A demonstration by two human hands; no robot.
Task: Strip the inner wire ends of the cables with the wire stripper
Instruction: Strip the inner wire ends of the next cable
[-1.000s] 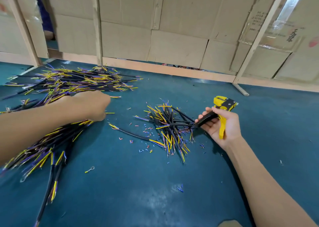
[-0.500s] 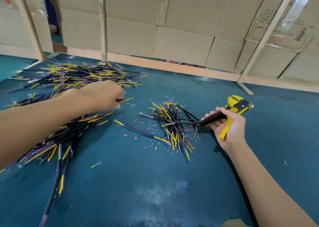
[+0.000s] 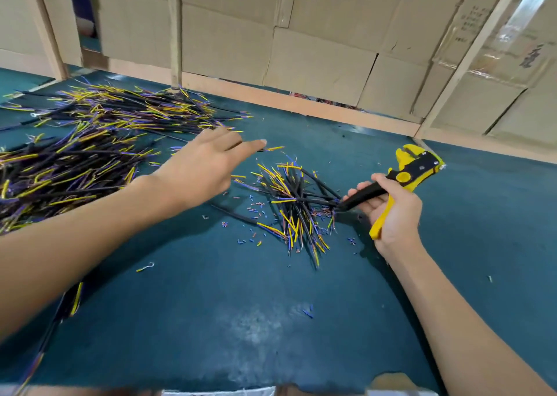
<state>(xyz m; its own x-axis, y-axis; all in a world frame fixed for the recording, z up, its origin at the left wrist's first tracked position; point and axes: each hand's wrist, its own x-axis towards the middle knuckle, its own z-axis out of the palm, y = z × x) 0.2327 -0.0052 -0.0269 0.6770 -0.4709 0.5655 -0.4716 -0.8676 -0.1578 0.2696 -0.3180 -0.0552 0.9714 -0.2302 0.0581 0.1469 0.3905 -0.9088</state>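
Two hands: left hand [image 3: 202, 171] extended, apparently pinching cable [image 3: 272, 148]; right hand [image 3: 391, 212] gripping wire stripper [image 3: 407, 174].

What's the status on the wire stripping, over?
Right hand grips wire stripper. Left hand pinches one cable. Small cable pile between hands. Nothing blocking.
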